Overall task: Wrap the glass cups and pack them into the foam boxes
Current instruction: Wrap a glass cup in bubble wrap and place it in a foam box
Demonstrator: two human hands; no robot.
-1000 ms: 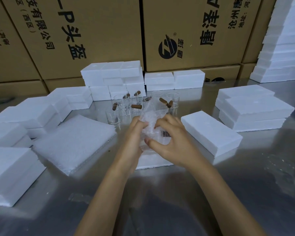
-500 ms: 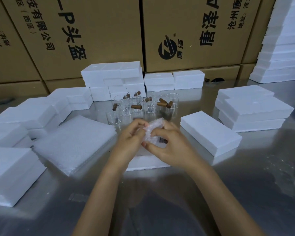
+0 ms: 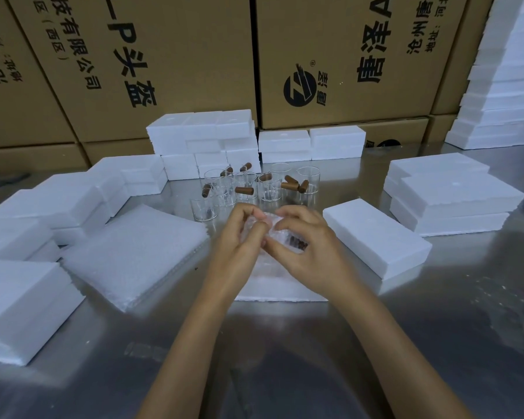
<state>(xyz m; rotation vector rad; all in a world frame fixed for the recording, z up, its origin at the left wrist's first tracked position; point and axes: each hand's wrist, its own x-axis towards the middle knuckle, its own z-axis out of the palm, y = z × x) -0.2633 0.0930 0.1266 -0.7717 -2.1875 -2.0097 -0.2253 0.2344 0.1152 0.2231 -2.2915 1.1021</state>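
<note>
Near the tabletop's middle, the left hand and right hand both pinch bubble wrap tight around a glass cup, evidently closing the cushioning before it goes into the foam box lying open directly beneath; unwrapped cups wait behind.

Cardboard cartons: "P头盔", "有限公司", "沧州".
</note>
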